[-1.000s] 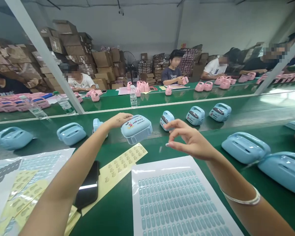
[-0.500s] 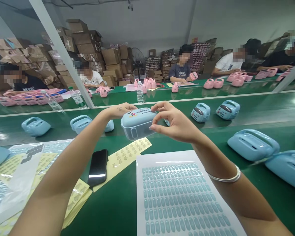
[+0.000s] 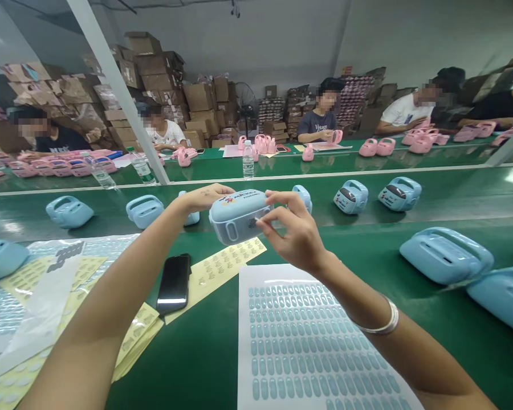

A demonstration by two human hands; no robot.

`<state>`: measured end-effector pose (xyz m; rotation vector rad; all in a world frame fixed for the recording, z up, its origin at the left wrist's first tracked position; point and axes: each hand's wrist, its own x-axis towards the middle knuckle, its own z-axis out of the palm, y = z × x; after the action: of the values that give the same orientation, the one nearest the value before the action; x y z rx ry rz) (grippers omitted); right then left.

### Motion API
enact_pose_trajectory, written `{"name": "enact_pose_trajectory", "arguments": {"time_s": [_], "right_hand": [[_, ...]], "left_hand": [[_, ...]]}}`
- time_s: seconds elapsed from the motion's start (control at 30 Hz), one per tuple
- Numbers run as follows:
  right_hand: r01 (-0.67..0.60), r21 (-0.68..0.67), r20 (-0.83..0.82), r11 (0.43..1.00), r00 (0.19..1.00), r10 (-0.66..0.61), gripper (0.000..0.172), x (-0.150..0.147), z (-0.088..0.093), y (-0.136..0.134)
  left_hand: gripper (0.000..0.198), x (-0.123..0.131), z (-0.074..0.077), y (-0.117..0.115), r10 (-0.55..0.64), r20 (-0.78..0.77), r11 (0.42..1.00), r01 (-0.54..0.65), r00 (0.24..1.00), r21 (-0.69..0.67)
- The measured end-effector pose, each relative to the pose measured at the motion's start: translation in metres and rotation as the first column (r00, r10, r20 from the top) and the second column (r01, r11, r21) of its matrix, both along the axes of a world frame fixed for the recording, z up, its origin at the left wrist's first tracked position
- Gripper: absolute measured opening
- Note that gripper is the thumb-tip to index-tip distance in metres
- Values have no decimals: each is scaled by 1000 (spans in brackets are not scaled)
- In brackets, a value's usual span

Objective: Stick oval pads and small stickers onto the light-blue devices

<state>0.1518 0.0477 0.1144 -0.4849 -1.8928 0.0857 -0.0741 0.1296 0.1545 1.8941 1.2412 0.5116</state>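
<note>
A light blue plastic case (image 3: pixel 235 229) with a cartoon print and lettering on its lid is held up above the green table. My left hand (image 3: pixel 209 196) is closed around its far left side, the fingertips hidden behind it. My right hand (image 3: pixel 293 228) is at the case's right end, index finger by the lid edge and thumb by the front face. A small grey mark shows beside that thumb; whether something is pinched there I cannot make out. Below lie a white sheet of clear oval stickers (image 3: pixel 294 341) and a yellow sticker sheet (image 3: pixel 216 273).
A black phone (image 3: pixel 174 285) lies left of centre, near stacked yellow sheets (image 3: pixel 139 339). More blue cases (image 3: pixel 447 256) stand to the right and along the belt. A water bottle (image 3: pixel 248 162) stands beyond. Several co-workers sit across, handling pink cases (image 3: pixel 423 139).
My right hand has shifted its grip, with the thumb moved slightly left along the front face, where a grey mark now shows. The view has turned slightly left.
</note>
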Motion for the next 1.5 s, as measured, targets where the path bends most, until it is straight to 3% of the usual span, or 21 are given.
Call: {"name": "enact_pose_trajectory", "arguments": {"time_s": [0.07,0.13,0.2,0.27,0.33,0.43,0.6,0.7,0.77,0.83,1.0,1.1,1.17,1.3,1.4,1.43,1.5], "right_hand": [[-190,-154,-89,970,980,178,13,2,-2,-4],[-381,-280,-242,881,916,319,17,6,-6,-1],[-497,-381,-336,780,860,383,20,6,-14,8],[-482,-536,-231,694,874,428,20,-2,-27,20],[-306,-683,76,663,873,482,16,-21,-43,32],[-87,-719,424,690,732,534,10,-64,-70,42],[-21,-693,565,721,606,561,8,-130,-107,47],[20,-685,623,728,535,571,7,-147,-116,51],[41,-675,655,737,494,573,9,-151,-118,52],[55,-659,683,750,461,566,12,-153,-117,53],[80,-586,741,806,455,494,11,-158,-120,47],[100,-544,743,833,520,422,10,-158,-119,41],[113,-537,725,836,568,389,22,-150,-115,36],[58,-566,635,822,667,390,19,-106,-101,13],[-43,-579,558,814,707,435,14,-46,-96,-19],[-59,-579,545,814,714,440,12,-23,-97,-32],[-75,-546,531,834,740,414,12,24,-104,-60]], "left_hand": [[47,-11,-5,-5,52,6,999,-52,999,10],[52,-25,-11,-13,117,32,992,-118,993,38],[56,-43,-16,-24,195,37,969,-199,980,144],[56,-61,-21,-41,310,-16,896,-286,951,340],[52,-76,-25,-64,444,-104,794,-337,890,506],[46,-85,-35,-108,559,-222,715,-329,799,617],[33,-86,-68,-178,552,-206,628,-241,808,740],[32,-92,-88,-208,505,-262,522,-48,822,852],[43,-99,-97,-222,500,-313,438,76,808,896],[50,-104,-102,-230,519,-319,378,122,793,918],[44,-98,-113,-234,543,-304,297,159,783,941],[29,-86,-124,-234,528,-309,292,172,791,941],[21,-78,-132,-236,508,-273,298,130,817,946],[21,-67,-152,-235,481,31,341,-219,876,914],[56,-61,-173,-232,358,316,335,-437,879,835],[69,-60,-181,-234,313,393,384,-494,865,780],[92,-60,-192,-241,323,491,592,-577,809,562]]}}
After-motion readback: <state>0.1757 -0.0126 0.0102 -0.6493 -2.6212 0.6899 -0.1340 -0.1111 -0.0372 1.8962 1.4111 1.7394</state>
